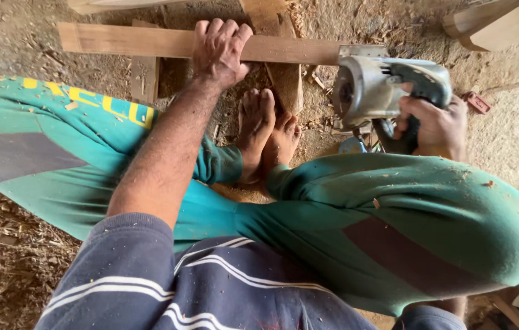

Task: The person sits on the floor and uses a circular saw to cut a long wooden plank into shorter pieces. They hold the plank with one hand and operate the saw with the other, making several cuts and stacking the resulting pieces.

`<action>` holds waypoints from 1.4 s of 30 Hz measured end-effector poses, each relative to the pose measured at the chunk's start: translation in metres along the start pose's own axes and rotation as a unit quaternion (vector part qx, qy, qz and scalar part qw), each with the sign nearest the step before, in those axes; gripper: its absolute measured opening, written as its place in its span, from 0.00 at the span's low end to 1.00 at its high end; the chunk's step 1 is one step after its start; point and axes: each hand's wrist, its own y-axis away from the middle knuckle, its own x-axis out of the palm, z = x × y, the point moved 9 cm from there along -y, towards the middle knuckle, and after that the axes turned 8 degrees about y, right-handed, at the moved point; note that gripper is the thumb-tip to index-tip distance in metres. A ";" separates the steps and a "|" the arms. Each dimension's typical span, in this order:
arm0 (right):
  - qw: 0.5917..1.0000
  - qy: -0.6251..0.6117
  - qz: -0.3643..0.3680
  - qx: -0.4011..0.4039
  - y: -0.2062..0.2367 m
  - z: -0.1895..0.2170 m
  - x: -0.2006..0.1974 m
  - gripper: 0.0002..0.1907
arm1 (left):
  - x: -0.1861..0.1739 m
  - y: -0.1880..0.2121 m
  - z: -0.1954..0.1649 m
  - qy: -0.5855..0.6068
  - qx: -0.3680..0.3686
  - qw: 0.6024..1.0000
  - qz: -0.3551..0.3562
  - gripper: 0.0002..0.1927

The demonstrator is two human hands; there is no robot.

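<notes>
The left hand (220, 52), top centre of the frame, is clamped over a long plank (149, 41), fingers curled across its far edge, apparently pinning it down. The plank runs from the upper left towards the right, resting on wood blocks (145, 76) that lift it off the floor (516, 134). At its right end sits a power saw (372, 85), its base on the wood; the right hand (433, 125) is wrapped tight round the dark handle. Bare feet (265, 131) rest just below the plank, between green-trousered knees. Sawdust covers the floor.
</notes>
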 end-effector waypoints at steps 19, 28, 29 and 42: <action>0.998 0.068 -0.002 -0.006 -0.013 0.018 0.026 0.05 | -0.010 0.005 -0.003 0.008 0.004 0.999 -0.052 0.41; 1.000 0.019 -0.017 -0.014 -0.015 0.019 0.025 0.09 | -0.007 0.001 -0.003 -0.004 -0.015 1.000 -0.013 0.39; 1.000 0.010 -0.017 -0.016 -0.015 0.019 0.026 0.09 | -0.006 0.002 -0.002 -0.007 -0.014 1.000 -0.013 0.38; 0.999 0.020 -0.021 -0.015 -0.015 0.029 0.031 0.08 | -0.002 0.004 -0.001 0.015 0.001 0.999 -0.040 0.37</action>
